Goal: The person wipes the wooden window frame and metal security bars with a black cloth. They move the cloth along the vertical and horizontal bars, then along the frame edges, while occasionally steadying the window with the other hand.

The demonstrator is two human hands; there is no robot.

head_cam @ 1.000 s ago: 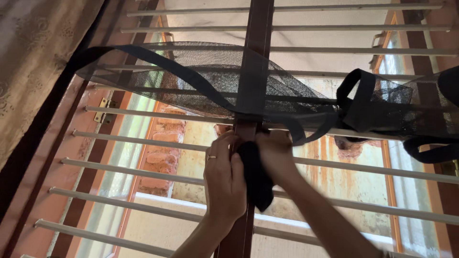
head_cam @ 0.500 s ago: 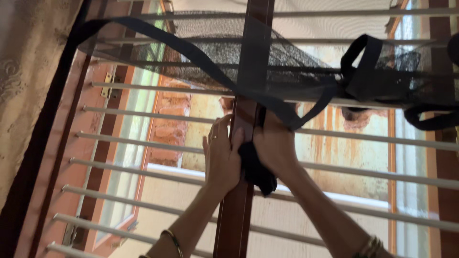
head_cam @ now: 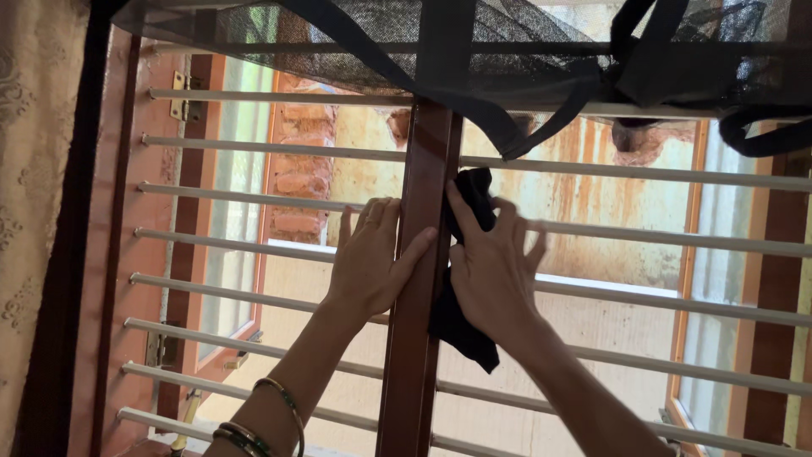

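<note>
- A window grille of pale horizontal metal bars (head_cam: 254, 190) fills the view, with a weathered stained wall beyond.
- A dark mesh net with black fabric straps (head_cam: 524, 51) hangs bunched across the top.
- A reddish-brown vertical wooden post (head_cam: 419, 279) runs down the middle of the grille.
- The right hand (head_cam: 491, 267) presses a black crumpled cloth (head_cam: 461, 317) against the post's right side, fingers spread over it and not closed round it.
- The left hand (head_cam: 368, 262) lies flat and open on the post's left side, thumb across its face, holding nothing.
- Thin bangles (head_cam: 271, 415) circle the left wrist.
</note>
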